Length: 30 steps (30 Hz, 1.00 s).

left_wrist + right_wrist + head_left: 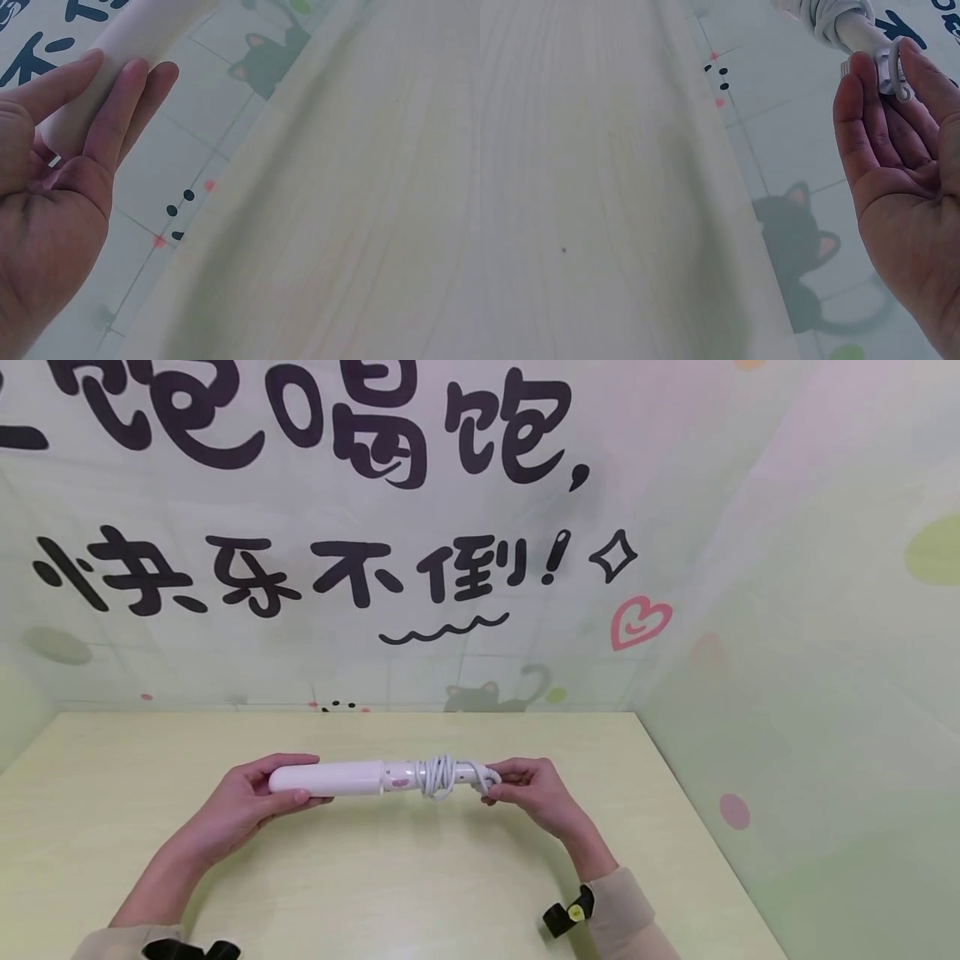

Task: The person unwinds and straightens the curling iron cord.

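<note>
A white wand-shaped appliance that looks like a hair curling iron (330, 778) is held level above the table in the head view. Its thicker, smooth end lies in my left hand (243, 797), thumb on the near side and fingers on the far side. A pale cord (437, 776) is wound several times round the thinner part. My right hand (542, 793) pinches the other end, where cord loops gather. In the left wrist view, the thumb and fingers (114, 120) grip the rounded tip. The right wrist view shows a small cord loop (901, 75) between thumb and fingers.
Beneath both hands is a pale wood-grain table (420, 885). A printed wall (337, 660) with large dark characters rises along its back edge, and another wall (847, 735) stands along the right side. Each wrist bears a black strapped device (567, 912).
</note>
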Available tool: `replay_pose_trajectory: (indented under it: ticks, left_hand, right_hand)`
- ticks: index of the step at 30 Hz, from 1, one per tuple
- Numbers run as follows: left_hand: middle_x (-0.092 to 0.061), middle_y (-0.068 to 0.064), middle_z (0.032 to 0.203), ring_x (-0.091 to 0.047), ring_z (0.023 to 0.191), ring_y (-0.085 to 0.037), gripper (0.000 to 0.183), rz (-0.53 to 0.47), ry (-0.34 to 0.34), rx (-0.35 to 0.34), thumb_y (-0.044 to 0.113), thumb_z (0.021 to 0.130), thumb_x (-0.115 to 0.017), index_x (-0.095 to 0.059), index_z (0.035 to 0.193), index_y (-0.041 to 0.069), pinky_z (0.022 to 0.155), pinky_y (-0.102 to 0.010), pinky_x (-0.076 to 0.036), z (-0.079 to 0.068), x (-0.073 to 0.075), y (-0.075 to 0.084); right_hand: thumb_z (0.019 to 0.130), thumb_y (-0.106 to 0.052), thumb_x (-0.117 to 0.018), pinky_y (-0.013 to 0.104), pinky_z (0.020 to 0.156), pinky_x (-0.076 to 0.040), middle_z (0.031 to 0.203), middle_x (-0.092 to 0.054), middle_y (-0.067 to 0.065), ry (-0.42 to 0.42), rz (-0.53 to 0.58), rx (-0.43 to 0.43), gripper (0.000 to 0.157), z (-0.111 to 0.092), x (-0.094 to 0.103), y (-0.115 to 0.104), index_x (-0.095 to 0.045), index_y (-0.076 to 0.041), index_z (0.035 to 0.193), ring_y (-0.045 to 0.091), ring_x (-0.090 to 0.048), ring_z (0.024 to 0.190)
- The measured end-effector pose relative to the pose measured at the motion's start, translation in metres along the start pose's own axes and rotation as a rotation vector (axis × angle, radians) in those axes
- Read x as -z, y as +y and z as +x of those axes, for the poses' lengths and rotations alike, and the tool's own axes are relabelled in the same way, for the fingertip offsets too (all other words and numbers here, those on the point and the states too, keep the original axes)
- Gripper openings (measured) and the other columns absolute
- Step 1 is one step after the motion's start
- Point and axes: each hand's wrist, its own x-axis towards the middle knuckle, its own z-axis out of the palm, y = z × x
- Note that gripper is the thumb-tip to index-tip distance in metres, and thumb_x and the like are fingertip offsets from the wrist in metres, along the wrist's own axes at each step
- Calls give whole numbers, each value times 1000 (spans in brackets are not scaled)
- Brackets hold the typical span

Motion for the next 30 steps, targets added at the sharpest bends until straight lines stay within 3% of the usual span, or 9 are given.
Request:
replay_pose_trajectory:
  ticks: [7, 13, 21, 27, 30]
  left_hand:
    - [-56, -13, 126, -73, 104, -31, 40, -16, -14, -19, -13, 97, -60, -63, 135, 0, 97, -39, -60, 0, 0, -1]
    - [-57, -12, 125, -73, 103, -31, 41, -53, -23, -39, -15, 97, -59, -66, 132, 6, 97, -39, -60, 0, 0, -3]
    - [-58, -11, 125, -73, 103, -32, 41, -111, -29, -54, -16, 97, -57, -65, 133, 2, 97, -39, -60, 0, 0, -2]
    - [-55, -13, 126, -73, 102, -36, 44, -167, -62, -79, -19, 98, -53, -62, 136, -1, 99, -40, -58, 1, 2, -4]
    - [-54, -14, 127, -73, 102, -37, 44, -181, -73, -88, -20, 98, -52, -62, 137, -2, 99, -40, -58, 1, 1, -4]
  right_hand:
    - [90, 0, -77, 32, 85, -66, 101, -74, 26, 19, 18, 28, 35, 1, -1, -2, -65, 21, 115, 15, -74, 80]
    - [88, -6, -81, 30, 82, -66, 95, -76, 17, 32, 56, 63, 42, 1, -2, -2, -64, 24, 111, 14, -74, 78]
    - [87, -8, -83, 30, 81, -67, 93, -78, 8, 75, 91, 119, 45, 2, -7, -1, -63, 25, 109, 15, -75, 78]
    - [91, -3, -78, 34, 81, -68, 98, -77, 13, 125, 107, 188, 37, 4, -11, 1, -62, 26, 108, 17, -76, 80]
    - [93, 3, -73, 35, 79, -69, 95, -76, 21, 179, 86, 175, 27, 4, -14, 0, -61, 25, 104, 16, -75, 74]
